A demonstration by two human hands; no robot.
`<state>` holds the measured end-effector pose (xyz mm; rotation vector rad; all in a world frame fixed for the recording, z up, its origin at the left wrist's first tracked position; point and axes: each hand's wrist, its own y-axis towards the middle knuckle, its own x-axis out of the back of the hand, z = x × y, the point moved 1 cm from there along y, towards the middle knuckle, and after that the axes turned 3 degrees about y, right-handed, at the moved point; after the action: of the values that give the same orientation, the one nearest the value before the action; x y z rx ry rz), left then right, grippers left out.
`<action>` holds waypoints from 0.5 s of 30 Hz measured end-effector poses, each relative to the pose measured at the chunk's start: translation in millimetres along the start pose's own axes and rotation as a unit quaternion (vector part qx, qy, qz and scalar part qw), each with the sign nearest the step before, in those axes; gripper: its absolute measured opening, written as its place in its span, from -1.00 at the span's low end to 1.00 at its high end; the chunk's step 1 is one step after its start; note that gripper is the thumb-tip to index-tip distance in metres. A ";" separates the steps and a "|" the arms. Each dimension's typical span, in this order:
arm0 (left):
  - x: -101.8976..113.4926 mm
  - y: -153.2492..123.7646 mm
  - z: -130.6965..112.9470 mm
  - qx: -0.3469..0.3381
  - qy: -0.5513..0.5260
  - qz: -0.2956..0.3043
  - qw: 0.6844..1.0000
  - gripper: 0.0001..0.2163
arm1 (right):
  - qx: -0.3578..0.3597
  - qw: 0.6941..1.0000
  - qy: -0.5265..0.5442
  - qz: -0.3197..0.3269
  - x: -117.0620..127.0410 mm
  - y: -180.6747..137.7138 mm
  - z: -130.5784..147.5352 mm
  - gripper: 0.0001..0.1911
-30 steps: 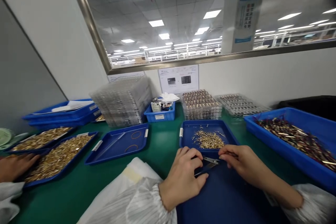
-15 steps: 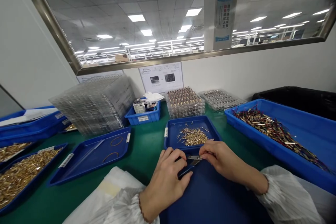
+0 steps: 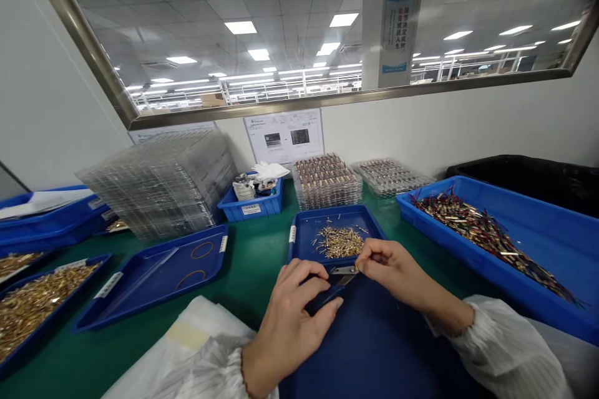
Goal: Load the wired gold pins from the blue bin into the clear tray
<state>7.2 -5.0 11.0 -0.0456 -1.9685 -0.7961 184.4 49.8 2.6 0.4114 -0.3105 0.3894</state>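
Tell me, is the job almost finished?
Probably not. Done: a small heap of gold pins in the tray. In hand: the left hand holds cutters; the right hand pinches a tiny piece at their tip. Left: many wired pins lie in the bin.

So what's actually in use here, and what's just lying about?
In use: left hand gripping small dark-handled metal cutters; right hand pinched at their tip; small blue plastic tray of loose gold pins; dark blue tray under both.
Lying about: stack of clear plastic trays; big blue bin of wired parts; flat blue tray with rubber bands.
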 end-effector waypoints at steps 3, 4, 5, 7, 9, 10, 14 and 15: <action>-0.9 1.4 1.8 0.007 -0.022 0.028 0.999 -0.93 | -0.022 0.999 -0.009 0.035 0.3 -1.1 -0.7 -0.91; -0.8 1.9 2.2 0.003 -0.022 0.042 0.999 -0.94 | -0.006 0.998 -0.050 0.042 0.6 -2.2 0.6 -0.90; -0.5 2.4 2.3 -0.004 -0.017 0.055 0.998 -0.94 | 0.017 0.994 -0.097 0.047 1.0 -3.6 2.2 -0.90; 0.7 2.9 1.7 -0.025 0.003 0.073 0.997 -0.94 | 0.065 0.980 -0.181 0.058 1.6 -6.3 5.1 -0.89; 2.4 3.0 0.2 -0.047 0.030 0.082 0.995 -0.92 | 0.092 0.966 -0.233 0.069 1.6 -8.3 5.8 -0.90; 3.2 2.8 -0.7 -0.059 0.043 0.086 0.994 -0.91 | 0.099 0.960 -0.252 0.073 1.2 -8.8 5.2 -0.91; 4.3 1.7 -3.9 -0.106 0.088 0.094 0.986 -0.89 | 0.124 0.939 -0.311 0.076 -2.4 -9.4 0.9 -0.93; 4.2 1.4 -4.3 -0.114 0.095 0.094 0.984 -0.90 | 0.129 0.936 -0.320 0.075 -3.4 -9.5 0.3 -0.93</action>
<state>8.8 -7.5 16.4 -0.2772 -1.6585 -0.8646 185.4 40.6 -1.5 0.7747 -0.9375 0.4402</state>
